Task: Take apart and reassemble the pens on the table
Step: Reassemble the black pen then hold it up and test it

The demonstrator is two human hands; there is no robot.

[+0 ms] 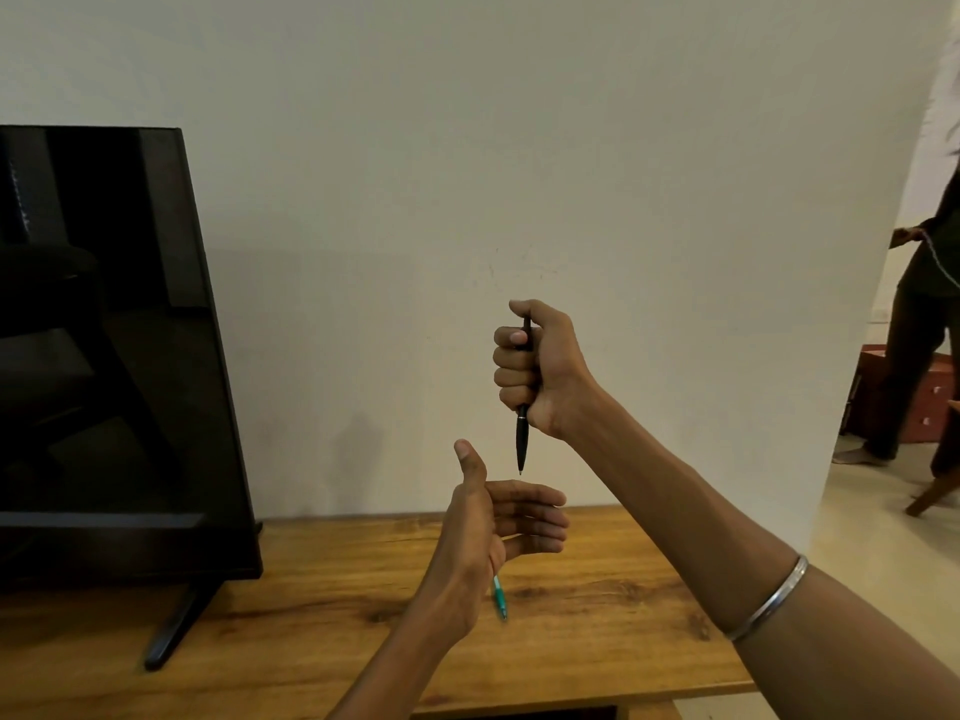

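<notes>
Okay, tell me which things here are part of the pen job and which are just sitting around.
Part of the job:
- black pen, gripped upright in the right hand, tip down
- green pen on the table, partly hidden behind the left hand
- left hand, open under the black pen's tip

Just there:
- dark screen on its stand
- bangle on the right forearm

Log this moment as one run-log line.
right hand: grips black pen upright, tip down | left hand: open below tip, apart | teal pen: on table

obst: monitor (104, 356) L, wall (519, 148) behind | free: table (597, 615) mid/R, open floor R
</notes>
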